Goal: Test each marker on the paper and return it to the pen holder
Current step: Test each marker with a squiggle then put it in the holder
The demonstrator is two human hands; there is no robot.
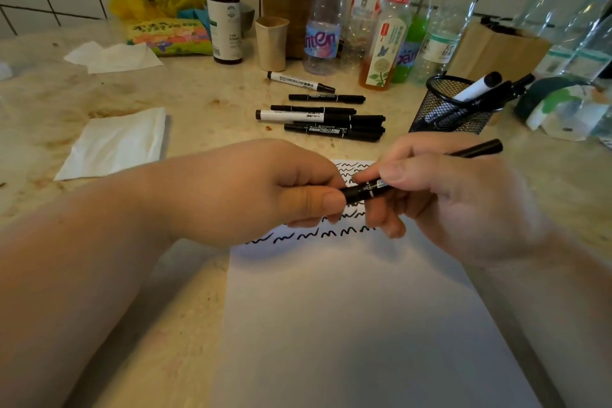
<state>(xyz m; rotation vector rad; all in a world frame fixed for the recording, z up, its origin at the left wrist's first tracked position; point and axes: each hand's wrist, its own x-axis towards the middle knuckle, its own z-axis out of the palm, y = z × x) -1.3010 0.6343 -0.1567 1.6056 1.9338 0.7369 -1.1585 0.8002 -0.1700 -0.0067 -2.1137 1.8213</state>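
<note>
Head view: nearest you, the paper (347, 308) lies under both forearms, its blank stretch on your side and rows of black squiggles (318, 234) just beneath the hands, so fresh test space is within easy reach. Your left hand (265, 192) curls round one end of the black marker (367, 190), thumb pressed along it; your right hand (450, 195) pinches the barrel, far end poking out past the knuckles. That two-handed, end-to-end hold looks like a cap being pulled off or pushed on; which, I cannot tell, as the left hand hides the tip. Beyond the hands, a loose cluster of markers (318, 119) lies on the counter (198, 99), likely waiting their turn. Beyond your right hand stands the mesh pen holder (447, 109) with a few markers already in it.
</note>
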